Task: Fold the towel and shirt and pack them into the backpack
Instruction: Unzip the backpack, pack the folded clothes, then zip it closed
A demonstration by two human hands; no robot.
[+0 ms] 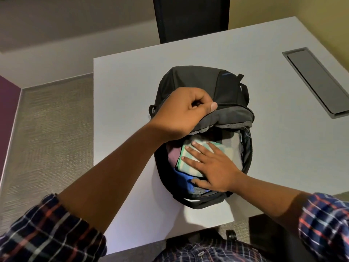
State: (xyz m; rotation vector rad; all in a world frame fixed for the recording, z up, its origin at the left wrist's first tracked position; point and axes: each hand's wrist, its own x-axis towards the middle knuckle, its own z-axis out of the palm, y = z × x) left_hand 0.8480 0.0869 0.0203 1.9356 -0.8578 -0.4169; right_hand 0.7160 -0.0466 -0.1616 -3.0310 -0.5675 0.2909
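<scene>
Pressing flat with fingers spread, the right grip (211,167) lies on the folded pale green striped towel (187,159) inside the black fabric backpack (204,86); the left grip (181,112) pinches its flap shut-fisted.

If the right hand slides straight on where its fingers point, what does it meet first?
Probably the maroon folded cloth beside the pale green striped folded towel that the right hand presses, then the black backpack's left wall; depth is unclear.

White table (120,87): black backpack (200,84) lies near its centre; a grey recessed cover plate (317,80) sits at far right.
</scene>
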